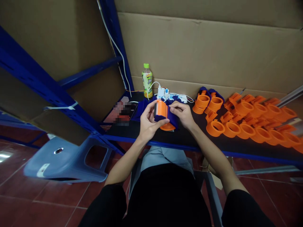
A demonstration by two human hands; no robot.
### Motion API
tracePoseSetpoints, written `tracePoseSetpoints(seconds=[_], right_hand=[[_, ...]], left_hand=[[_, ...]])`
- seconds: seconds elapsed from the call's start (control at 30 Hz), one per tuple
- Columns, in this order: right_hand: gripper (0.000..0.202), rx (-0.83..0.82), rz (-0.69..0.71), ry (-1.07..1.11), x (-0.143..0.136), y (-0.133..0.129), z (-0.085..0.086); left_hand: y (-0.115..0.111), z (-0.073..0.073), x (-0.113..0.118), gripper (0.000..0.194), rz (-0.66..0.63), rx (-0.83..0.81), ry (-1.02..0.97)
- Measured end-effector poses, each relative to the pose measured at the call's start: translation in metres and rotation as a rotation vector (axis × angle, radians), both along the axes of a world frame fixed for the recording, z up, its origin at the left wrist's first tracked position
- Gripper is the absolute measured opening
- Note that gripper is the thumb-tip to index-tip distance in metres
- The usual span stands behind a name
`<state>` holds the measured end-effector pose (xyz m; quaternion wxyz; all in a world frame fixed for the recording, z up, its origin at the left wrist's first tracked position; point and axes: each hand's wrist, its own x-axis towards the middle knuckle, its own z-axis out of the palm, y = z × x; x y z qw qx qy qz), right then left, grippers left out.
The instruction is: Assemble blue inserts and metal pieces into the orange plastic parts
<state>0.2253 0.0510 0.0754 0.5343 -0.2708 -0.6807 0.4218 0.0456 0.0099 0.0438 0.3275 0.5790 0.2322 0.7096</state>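
Observation:
My left hand [149, 122] is wrapped around an orange and dark blue plastic part [162, 109], thumb along its near side. The part is held above the black shelf top, its orange curved face turned up and a dark strip along its left edge. Below it shows another orange piece [167, 126]; whether the two are joined I cannot tell. My right hand [182, 114] is at the part's right side, with thumb and forefinger pinched by its blue edge. What lies between those fingertips is too small to make out.
Rows of orange ring-shaped parts [246, 130] cover the shelf's right side, with two blue-backed ones [202, 100] nearer the middle. Behind my hands are a green-capped bottle [147, 80], white chargers [161, 92] and cables. A phone [129, 111] lies left. A blue stool [71, 157] stands on the floor.

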Motion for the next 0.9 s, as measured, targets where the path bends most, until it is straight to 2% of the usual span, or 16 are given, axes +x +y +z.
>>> tracePoseSetpoints(seconds=[0.13,0.23,0.4,0.57,0.7,0.9], right_hand=[[0.048,0.02,0.025,0.025,0.002,-0.003,0.004],[0.051,0.036,0.016,0.032,0.003,-0.001,0.005],[0.057,-0.082,0.039,0.029,0.001,0.0,0.001],[0.05,-0.167,0.096,0.071,0.001,-0.005,0.003],[0.042,-0.252,0.168,0.094,0.004,-0.009,0.005],[0.043,-0.334,0.153,0.119,0.004,-0.007,0.003]], left_hand=[[-0.005,0.006,-0.001,0.086,0.093,0.086,0.098],[-0.011,0.015,-0.003,0.085,0.128,0.085,0.152],[-0.016,0.025,-0.008,0.079,0.047,0.019,0.184],[-0.015,0.027,-0.013,0.079,-0.027,0.015,0.206],[-0.015,0.029,-0.017,0.077,-0.142,0.034,0.24],[-0.015,0.031,-0.017,0.075,-0.208,0.009,0.237]])
